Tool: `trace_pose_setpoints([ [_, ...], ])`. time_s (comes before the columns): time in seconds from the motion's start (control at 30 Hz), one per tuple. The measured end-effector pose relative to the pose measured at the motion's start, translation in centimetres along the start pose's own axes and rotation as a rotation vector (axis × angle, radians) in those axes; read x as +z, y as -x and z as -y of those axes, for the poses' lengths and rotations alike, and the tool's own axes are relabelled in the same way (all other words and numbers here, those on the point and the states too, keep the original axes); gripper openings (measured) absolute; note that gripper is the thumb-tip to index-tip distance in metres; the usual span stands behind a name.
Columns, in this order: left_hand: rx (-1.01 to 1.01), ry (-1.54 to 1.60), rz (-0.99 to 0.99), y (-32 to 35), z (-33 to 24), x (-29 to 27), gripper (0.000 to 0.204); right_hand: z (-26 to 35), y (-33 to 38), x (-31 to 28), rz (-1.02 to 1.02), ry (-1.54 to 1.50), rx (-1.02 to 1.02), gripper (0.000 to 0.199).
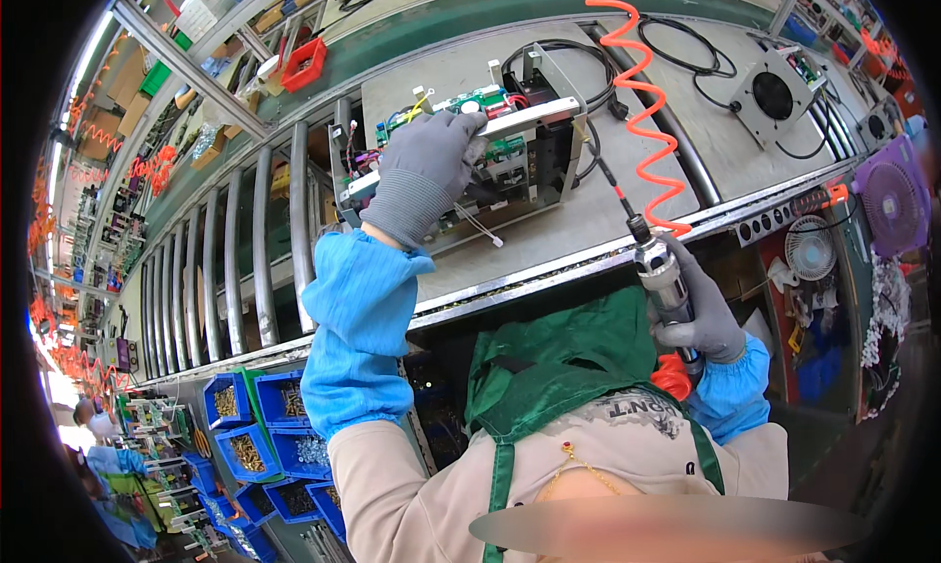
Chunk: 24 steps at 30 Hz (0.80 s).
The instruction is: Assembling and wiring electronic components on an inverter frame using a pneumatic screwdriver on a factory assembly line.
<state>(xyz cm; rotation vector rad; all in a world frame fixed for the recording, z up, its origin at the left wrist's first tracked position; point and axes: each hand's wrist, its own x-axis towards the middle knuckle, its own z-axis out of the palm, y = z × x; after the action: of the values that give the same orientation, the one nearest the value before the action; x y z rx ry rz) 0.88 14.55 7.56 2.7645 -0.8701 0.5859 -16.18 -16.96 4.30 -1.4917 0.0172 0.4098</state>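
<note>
Electronics chassis (470, 156) clamped under left hand (431, 166), fingers curled on bracket | right hand (701, 313) at 4 o'clock gripping screwdriver (659, 269) | risk: bit slipping onto circuit board (461, 107); coiled hose (642, 93) snagging cables

Chassis (461, 161) on pallet (588, 200); fan unit (774, 93) right; parts bins (265, 436) lower left.

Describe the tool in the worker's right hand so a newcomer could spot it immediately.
Find the grey conveyor pallet and follow its near edge rightward. There the gloved right hand wraps a silver-and-black powered screwdriver, bit pointing toward the pallet. Alone among nearby things, it trails a coiled orange hose.
</note>
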Motion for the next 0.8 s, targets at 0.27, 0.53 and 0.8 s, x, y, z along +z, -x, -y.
trace_pose_setpoints([
  [0.27, -0.067, -0.037, -0.055, 0.9, -0.9, -0.4, 0.022, -0.5, -0.9, 0.8, 0.098, 0.024, 0.017, 0.107],
  [0.53, -0.121, -0.128, 0.001, 0.8, -1.5, 0.1, 0.023, -0.8, -0.5, 1.2, 0.028, 0.052, 0.019, 0.109],
  [0.8, -0.125, -0.085, -0.042, 1.5, -0.4, -0.1, 0.024, -0.4, -0.7, 1.5, 0.003, 0.068, 0.018, 0.109],
])
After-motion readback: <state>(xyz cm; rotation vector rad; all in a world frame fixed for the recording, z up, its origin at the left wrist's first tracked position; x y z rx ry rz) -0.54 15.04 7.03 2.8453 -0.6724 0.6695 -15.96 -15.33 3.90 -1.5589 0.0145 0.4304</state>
